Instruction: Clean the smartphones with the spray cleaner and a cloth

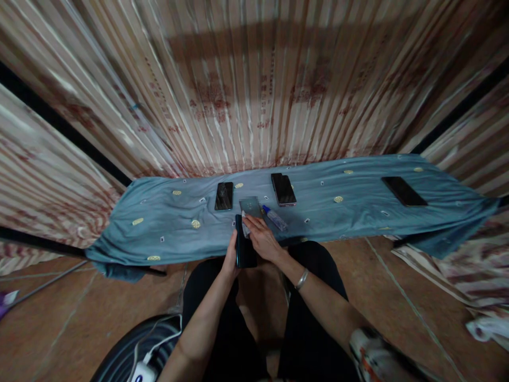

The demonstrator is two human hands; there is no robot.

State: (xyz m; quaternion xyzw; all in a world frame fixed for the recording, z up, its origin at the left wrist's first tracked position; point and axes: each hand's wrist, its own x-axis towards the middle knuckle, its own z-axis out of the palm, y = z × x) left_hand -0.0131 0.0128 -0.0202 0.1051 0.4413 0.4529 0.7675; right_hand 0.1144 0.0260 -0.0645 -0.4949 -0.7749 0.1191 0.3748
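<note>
My left hand (pixel 231 252) grips a dark phone (pixel 246 256) by its left edge, above my lap at the front edge of the cloth-covered table. Bent over the phone's upper part, my right hand (pixel 260 236) presses a small white wipe (pixel 245 228) against its surface; whether it is tissue or cloth I cannot tell. Just beyond the fingers lies a flat grey rectangular thing (pixel 250 204), partly covered by my hand. A clear bottle with a blue cap (pixel 276 218) lies on its side to the right of it.
Several phones rest on the blue patterned cloth (pixel 170 233): one black phone (pixel 224 196) left of centre, overlapping dark phones (pixel 283 190) right of centre, another (pixel 404 191) far right. A striped curtain (pixel 246 79) hangs behind. A white plug-like device (pixel 143 371) with a cable sits lower left.
</note>
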